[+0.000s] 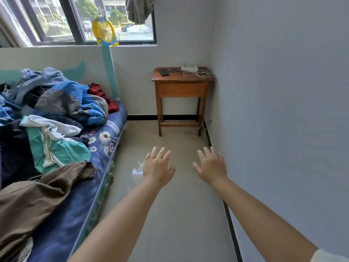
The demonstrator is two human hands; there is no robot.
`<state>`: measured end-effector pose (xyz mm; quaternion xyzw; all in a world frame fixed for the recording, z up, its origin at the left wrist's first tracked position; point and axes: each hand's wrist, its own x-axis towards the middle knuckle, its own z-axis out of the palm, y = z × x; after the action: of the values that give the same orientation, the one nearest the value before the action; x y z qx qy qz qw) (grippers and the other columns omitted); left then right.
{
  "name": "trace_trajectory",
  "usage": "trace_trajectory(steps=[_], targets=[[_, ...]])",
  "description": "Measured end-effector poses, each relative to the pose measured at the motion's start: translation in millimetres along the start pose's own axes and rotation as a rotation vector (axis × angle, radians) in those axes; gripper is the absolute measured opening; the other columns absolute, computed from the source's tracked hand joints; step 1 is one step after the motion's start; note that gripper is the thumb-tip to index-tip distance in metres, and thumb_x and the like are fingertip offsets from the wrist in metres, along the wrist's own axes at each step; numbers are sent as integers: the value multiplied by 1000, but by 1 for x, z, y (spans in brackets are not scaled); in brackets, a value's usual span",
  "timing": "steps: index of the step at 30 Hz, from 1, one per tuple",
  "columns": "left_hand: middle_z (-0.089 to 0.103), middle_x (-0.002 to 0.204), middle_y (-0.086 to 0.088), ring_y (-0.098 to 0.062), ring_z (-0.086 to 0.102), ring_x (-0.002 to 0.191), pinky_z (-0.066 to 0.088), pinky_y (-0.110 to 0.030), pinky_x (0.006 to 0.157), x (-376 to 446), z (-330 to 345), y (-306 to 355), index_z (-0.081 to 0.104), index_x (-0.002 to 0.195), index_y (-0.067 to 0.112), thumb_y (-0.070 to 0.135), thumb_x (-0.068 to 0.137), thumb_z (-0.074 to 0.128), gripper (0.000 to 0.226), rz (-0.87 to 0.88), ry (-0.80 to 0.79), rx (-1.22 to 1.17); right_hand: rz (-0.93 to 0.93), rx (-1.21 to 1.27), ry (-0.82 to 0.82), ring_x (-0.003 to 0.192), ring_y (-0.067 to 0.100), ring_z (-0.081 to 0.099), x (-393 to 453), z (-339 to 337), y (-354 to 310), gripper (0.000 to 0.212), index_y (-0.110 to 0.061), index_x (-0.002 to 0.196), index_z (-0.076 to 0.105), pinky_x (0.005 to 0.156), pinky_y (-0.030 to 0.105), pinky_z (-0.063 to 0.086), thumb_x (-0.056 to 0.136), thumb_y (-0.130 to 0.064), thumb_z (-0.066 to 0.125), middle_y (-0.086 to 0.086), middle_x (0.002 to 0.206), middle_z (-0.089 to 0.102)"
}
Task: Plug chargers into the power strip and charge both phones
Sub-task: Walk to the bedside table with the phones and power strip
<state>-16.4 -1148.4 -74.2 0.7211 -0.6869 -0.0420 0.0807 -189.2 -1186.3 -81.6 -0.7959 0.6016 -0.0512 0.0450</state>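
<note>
Both hands out front, left hand (158, 168) & right hand (212, 166) spread, empty. Power strip (189, 68), phones far off on worktop (181, 77); tangled cables (196, 74) could snag, drag a phone (164, 72).

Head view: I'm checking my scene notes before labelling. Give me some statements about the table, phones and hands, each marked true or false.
1. The power strip lies on the wooden table. True.
2. The left hand holds a phone. False: it is open and holds nothing.
3. A dark phone lies on the table's left part. True.
4. The right hand is touching the table. False: it is held out over the floor, well short of the table.
5. White cables lie on the bed. False: they lie on the table beside the power strip.
</note>
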Motion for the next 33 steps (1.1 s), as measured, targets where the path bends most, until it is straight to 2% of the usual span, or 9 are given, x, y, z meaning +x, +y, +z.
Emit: trace_trajectory(steps=[6, 13, 21, 33], targets=[[16, 153, -2, -24, 2, 141, 4, -38, 113, 161, 21, -46, 18, 141, 22, 44, 92, 32, 55, -96, -16, -7, -59, 13, -16, 143, 24, 12, 178, 29, -4, 56, -16, 143, 27, 115, 43, 14, 95, -42, 38, 8, 154, 23], [16, 153, -2, -25, 2, 141, 5, -39, 113, 365, 14, -91, 17, 141, 21, 42, 94, 30, 53, -45, -53, 29, 75, 11, -4, 143, 23, 14, 376, 24, 15, 55, -16, 143, 28, 115, 41, 16, 95, -41, 39, 6, 154, 24], [17, 153, -1, -24, 3, 141, 4, -38, 114, 586, 31, -104, 19, 141, 21, 43, 94, 29, 53, 36, -32, 27, 172, 47, 15, 142, 24, 15, 573, 34, 55, 53, -16, 142, 30, 115, 40, 17, 95, -39, 40, 6, 154, 25], [19, 153, 0, -23, 5, 141, 6, -36, 114, 891, 57, -132, 21, 140, 24, 45, 93, 30, 52, -44, -44, 13, 81, 97, -46, 143, 26, 14, 888, 47, 109, 54, -15, 143, 28, 115, 42, 17, 96, -39, 39, 8, 154, 25]])
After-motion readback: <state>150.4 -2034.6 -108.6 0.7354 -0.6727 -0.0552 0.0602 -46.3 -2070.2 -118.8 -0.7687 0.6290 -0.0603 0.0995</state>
